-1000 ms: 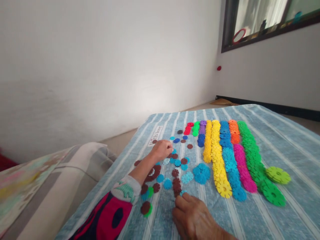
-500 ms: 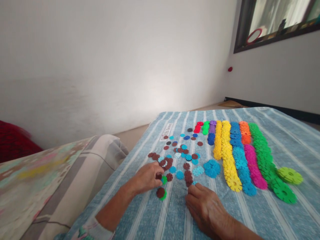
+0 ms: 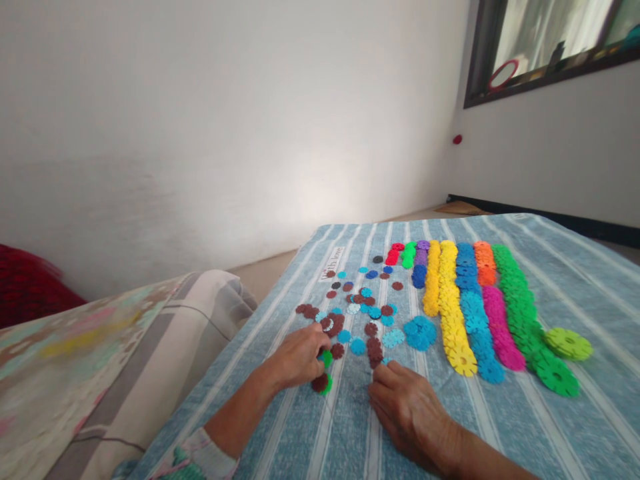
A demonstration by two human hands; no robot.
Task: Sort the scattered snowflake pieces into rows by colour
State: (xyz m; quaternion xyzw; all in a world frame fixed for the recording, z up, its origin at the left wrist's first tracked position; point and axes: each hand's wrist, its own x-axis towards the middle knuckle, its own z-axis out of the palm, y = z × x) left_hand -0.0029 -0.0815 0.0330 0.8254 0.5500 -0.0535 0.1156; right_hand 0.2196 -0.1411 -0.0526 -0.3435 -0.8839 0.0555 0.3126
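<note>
My left hand (image 3: 299, 357) rests on the striped blue cloth (image 3: 575, 433), fingers curled over a small green disc (image 3: 327, 359) and a brown disc (image 3: 320, 383) beside it. My right hand (image 3: 407, 407) lies knuckles up just below a short stack of brown discs (image 3: 374, 350), fingers bent, fingertips touching the cloth. Loose brown and light blue plastic discs (image 3: 367, 303) are scattered ahead of both hands. I cannot see whether either hand holds a disc.
Sorted rows of discs run away from me at the right: yellow (image 3: 450, 313), blue (image 3: 475, 320), pink (image 3: 503, 327), green (image 3: 525, 320), with orange (image 3: 484, 261), purple and red at the far end. A striped pillow (image 3: 165, 347) lies left. White wall behind.
My left hand drew back from the far scattered discs to the green and brown discs near me. The right hand stayed by the brown stack. The view shifted left.
</note>
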